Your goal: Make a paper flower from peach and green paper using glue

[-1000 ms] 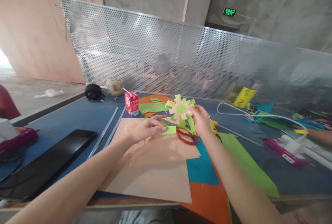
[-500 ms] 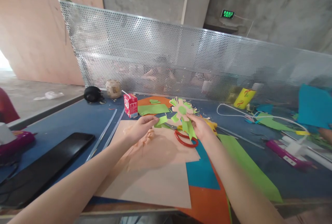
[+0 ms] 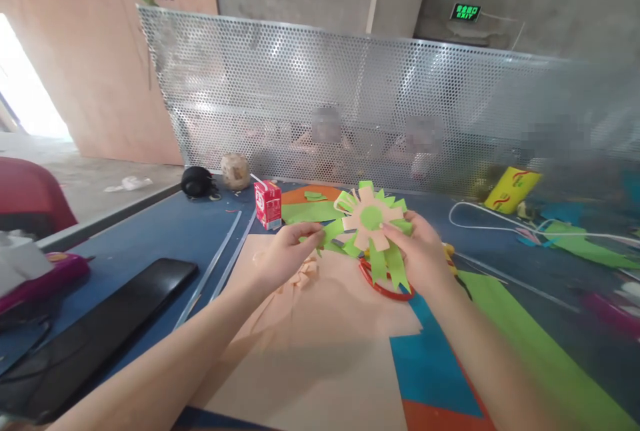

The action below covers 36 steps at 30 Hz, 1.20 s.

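Observation:
My right hand (image 3: 420,254) grips a paper flower (image 3: 371,218) by its right side, thumb on the front. The flower has peach petals, a round green centre, and green strips fanning out behind and hanging below. My left hand (image 3: 287,254) pinches a green paper strip (image 3: 332,232) at the flower's left edge; whether the strip is joined to it I cannot tell. Under the flower lie red-handled scissors (image 3: 387,292), partly hidden. A large peach sheet (image 3: 320,364) spreads beneath both hands, with curled peach paper scraps (image 3: 303,276) on it.
A red drink carton (image 3: 268,206) with a straw stands behind my left hand. At left lies a black phone-like slab (image 3: 110,331). Blue paper (image 3: 430,371) and green paper (image 3: 530,331) are at right. A perforated metal screen (image 3: 300,98) closes the table's back.
The flower has come nearer and tilted toward me, and the green strip in my left hand now meets its left edge. The view has swung slightly left.

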Available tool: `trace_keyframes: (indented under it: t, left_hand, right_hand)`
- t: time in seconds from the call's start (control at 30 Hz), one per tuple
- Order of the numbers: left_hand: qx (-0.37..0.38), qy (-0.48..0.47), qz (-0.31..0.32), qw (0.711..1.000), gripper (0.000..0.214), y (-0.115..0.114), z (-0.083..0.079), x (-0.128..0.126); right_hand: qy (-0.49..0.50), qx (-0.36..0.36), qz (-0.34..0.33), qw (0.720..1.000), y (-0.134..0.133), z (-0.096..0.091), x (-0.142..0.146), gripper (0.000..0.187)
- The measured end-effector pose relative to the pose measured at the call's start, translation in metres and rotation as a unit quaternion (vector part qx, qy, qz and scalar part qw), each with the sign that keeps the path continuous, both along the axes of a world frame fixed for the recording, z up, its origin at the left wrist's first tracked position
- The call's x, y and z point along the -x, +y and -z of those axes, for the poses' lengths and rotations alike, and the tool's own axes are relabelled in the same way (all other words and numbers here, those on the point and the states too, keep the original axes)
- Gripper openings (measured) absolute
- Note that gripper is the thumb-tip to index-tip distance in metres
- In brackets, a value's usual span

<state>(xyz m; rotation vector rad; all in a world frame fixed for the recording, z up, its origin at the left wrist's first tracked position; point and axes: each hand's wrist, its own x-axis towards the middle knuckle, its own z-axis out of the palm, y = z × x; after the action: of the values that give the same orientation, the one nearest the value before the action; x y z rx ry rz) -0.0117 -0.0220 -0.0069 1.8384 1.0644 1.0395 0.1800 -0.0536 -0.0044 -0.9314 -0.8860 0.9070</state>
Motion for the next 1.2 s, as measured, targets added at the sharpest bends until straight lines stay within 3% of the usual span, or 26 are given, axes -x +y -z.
trace_keyframes:
  t: [0.53, 0.77, 1.2]
  left_hand:
    - [-0.012, 0.041, -0.032, 0.999, 0.019, -0.01, -0.007, -0.006]
    - [-0.002, 0.003, -0.006, 1.0, 0.026, -0.003, 0.001, -0.002]
    - [0.039, -0.025, -0.005, 0.999, 0.023, -0.006, -0.003, -0.003]
  right_hand:
    - [-0.075, -0.014, -0.014, 0.997, -0.004, 0.009, -0.001, 0.04]
    - [-0.085, -0.023, -0.006, 0.996, -0.003, 0.007, -0.001, 0.039]
    - [-0.082, -0.029, -0.004, 0.996, -0.002, 0.008, 0.0, 0.036]
